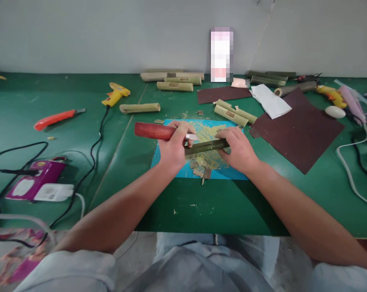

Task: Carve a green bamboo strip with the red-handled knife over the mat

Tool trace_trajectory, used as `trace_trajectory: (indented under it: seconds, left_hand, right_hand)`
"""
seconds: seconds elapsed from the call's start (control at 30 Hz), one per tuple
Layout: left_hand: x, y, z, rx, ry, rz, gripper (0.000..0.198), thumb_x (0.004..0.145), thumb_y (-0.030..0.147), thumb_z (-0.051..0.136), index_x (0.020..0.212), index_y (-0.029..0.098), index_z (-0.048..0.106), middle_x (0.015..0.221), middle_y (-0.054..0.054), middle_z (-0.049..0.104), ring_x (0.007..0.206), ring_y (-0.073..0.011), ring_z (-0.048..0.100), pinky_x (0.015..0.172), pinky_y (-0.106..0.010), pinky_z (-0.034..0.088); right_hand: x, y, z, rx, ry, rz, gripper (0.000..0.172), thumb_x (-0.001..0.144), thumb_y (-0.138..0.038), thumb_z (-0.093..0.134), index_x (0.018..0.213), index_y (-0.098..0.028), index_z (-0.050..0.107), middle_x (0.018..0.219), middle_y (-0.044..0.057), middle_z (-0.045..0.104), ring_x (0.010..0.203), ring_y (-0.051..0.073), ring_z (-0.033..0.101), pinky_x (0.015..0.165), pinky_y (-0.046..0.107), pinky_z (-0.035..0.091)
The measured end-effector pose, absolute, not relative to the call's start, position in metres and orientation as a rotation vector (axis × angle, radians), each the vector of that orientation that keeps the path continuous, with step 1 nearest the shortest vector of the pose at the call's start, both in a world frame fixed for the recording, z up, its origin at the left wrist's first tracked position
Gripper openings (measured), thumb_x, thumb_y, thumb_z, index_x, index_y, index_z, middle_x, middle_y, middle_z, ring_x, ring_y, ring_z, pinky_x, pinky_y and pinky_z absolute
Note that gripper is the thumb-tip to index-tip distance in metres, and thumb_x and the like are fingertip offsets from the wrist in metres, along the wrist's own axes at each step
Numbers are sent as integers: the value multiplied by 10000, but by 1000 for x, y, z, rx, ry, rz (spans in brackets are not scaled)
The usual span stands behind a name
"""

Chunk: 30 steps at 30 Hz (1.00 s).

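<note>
With the blue mat [227,173] taken as the centre of the dial, a dark green bamboo piece [204,147] is held just above it, slanted slightly up toward three o'clock; its three o'clock end is gripped by the right hand [240,148], whose fingers are clamped on it; by the left hand [174,148] a red-handled knife [154,131] is grasped, its fingers wrapped around the handle, with the blade pointed toward three o'clock and set just above the bamboo (whether that blade touches the bamboo cannot be told); the bamboo's nine o'clock end is met by the lower side of the left hand; the mat is strewn with yellowish shavings [212,129], and at six o'clock on it brown chips [207,173] are gathered; on the green worktop [177,207] a yellow glue gun [116,95] is laid at ten o'clock, and a red cutter [57,119] between nine and ten; a purple power strip [51,172] is placed near half past eight; pale bamboo tubes [175,86] are grouped at eleven, while two notched bamboo lengths [240,119] are laid between one and two; at two o'clock a white paper [271,101] is rested partly upon a dark brown sheet [301,138], which is spread toward three.
</note>
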<state>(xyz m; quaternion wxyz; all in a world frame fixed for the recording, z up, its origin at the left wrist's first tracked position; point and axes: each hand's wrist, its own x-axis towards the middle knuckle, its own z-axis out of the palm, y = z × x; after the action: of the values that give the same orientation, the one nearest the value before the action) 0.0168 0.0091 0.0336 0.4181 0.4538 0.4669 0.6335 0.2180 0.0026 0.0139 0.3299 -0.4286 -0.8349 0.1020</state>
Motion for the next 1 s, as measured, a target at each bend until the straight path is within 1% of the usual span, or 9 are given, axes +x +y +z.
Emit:
trace_trajectory:
  seconds: [0.13,0.3,0.4,0.47,0.57,0.7,0.77,0.87,1.0]
  left_hand:
    - [19,7,36,943,1177,1548,319,800,417,737,667,210,535,676,10,613,450,-64,462,390,-220,333]
    - [20,7,36,851,1129,1512,313,790,408,743,643,198,563,657,3,589,417,-53,437,366,-219,318]
    - [19,8,34,814,1102,1509,318,789,421,754,652,196,576,657,4,577,421,-48,431,370,-209,335]
    - [17,10,33,799,1101,1509,333,785,438,762,657,198,569,656,6,574,427,-47,427,373,-205,347]
    - [13,14,33,788,1110,1490,357,794,461,748,653,202,546,653,4,576,426,-52,424,363,-210,350]
    - [10,16,39,665,1067,1445,317,799,406,731,660,195,539,649,5,571,429,-50,420,364,-187,360]
    - [10,15,42,603,1030,1428,289,799,365,722,659,182,547,651,8,564,432,-42,421,372,-169,364]
    - [11,13,44,573,1002,1425,276,811,334,706,648,166,559,650,5,562,433,-36,426,379,-150,361]
    - [11,13,44,578,984,1432,282,830,323,699,643,161,564,648,5,552,425,-33,429,384,-141,354]
  right_hand:
    - [218,1,13,-1186,-2102,226,434,840,-247,689,1257,-205,576,1264,154,632,1201,309,569,1013,473,480]
    - [217,0,15,-1309,-2037,159,420,824,-335,754,1196,-214,601,1200,151,641,1157,326,579,999,502,489]
    - [218,0,17,-1378,-1969,189,495,783,-396,798,1195,-210,595,1190,158,632,1123,328,597,955,502,519]
    - [219,-1,19,-1358,-1919,289,541,768,-389,803,1230,-211,585,1224,156,618,1085,304,613,889,463,549]
    - [222,-1,21,-1225,-1800,596,501,778,-321,758,1239,-218,588,1201,119,628,980,238,641,786,386,565]
    - [227,3,22,-1076,-1568,993,489,752,-302,754,1214,-251,600,1051,37,653,912,201,650,813,386,555]
    - [228,6,21,-1030,-1453,1112,503,723,-332,795,1189,-272,616,993,9,643,873,186,628,780,368,544]
    - [228,8,20,-989,-1318,1210,461,702,-372,841,1114,-277,655,914,-14,633,809,156,584,738,332,524]
    - [228,9,17,-938,-1206,1277,375,756,-458,822,1054,-268,698,927,-7,664,800,150,603,780,334,536]
